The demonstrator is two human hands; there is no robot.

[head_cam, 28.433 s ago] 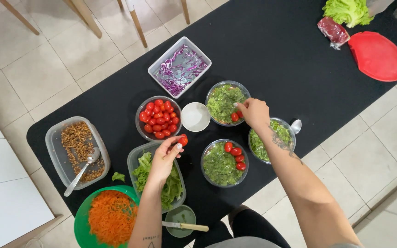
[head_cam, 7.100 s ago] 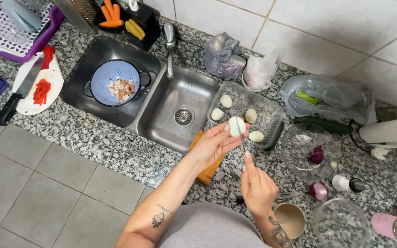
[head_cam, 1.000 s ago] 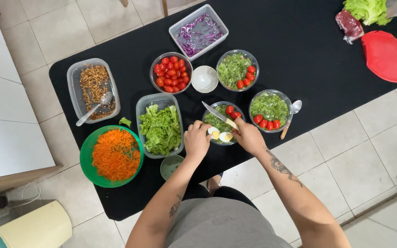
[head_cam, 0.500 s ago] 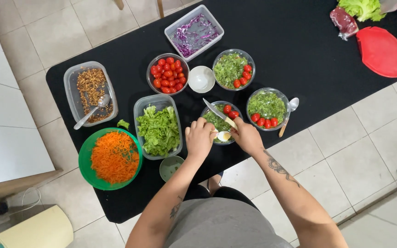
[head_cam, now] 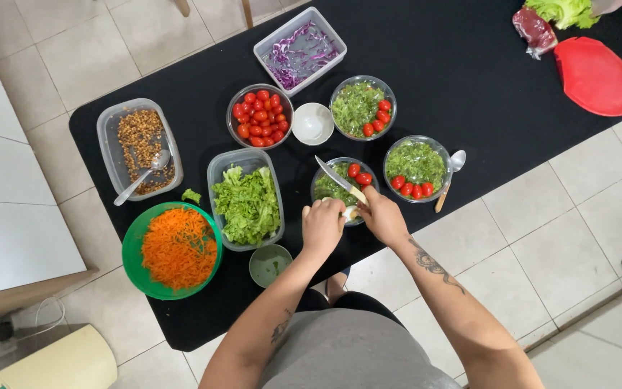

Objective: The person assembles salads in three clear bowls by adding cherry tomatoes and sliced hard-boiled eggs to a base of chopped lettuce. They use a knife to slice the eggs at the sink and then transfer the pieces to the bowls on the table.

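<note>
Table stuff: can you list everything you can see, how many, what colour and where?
table: one, black, across the middle
salad bowls: three, clear, green leaves and red tomatoes, centre right
tomato bowl: one, clear, red tomatoes, centre
small bowl: one, white, beside the tomato bowl
cabbage tub: one, clear, purple shreds, top
lettuce tub: one, clear, green leaves, centre left
grain tub: one, clear, brown grains and a spoon, left
carrot bowl: one, green, orange shreds, lower left
lid: one, red, top right
knife: one, silver, over the nearest salad bowl
left hand: holding something pale at that bowl
right hand: holding the knife
</note>
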